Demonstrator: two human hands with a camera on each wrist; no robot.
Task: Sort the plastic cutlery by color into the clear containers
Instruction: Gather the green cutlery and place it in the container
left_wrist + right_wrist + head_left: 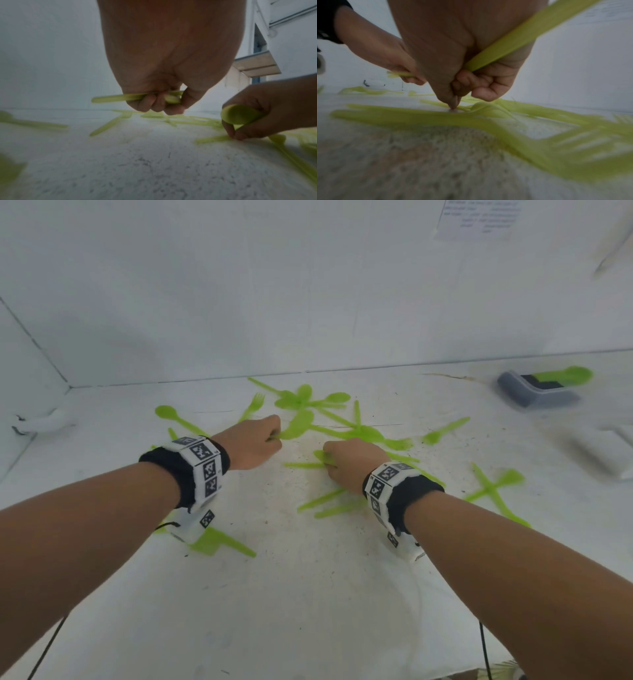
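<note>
Several lime-green plastic spoons and forks (pixel 329 419) lie scattered over the white table (pixel 308 577). My left hand (pixel 274 440) hovers over the middle of the pile, fingers curled round a green handle (pixel 118 97) that sticks out to the left. My right hand (pixel 327 463) is just to its right. It grips a green spoon, handle (pixel 518 36) across the palm and bowl (pixel 238 115) past the fingers. Its thumb and forefinger tips pinch down at another green piece (pixel 436 115) lying on the table.
A clear container (pixel 537 393) with a green spoon in it stands at the back right. More green cutlery lies under both wrists and at the right (pixel 493 491). White walls close off the back and left. A white object (pixel 41 422) lies at the far left.
</note>
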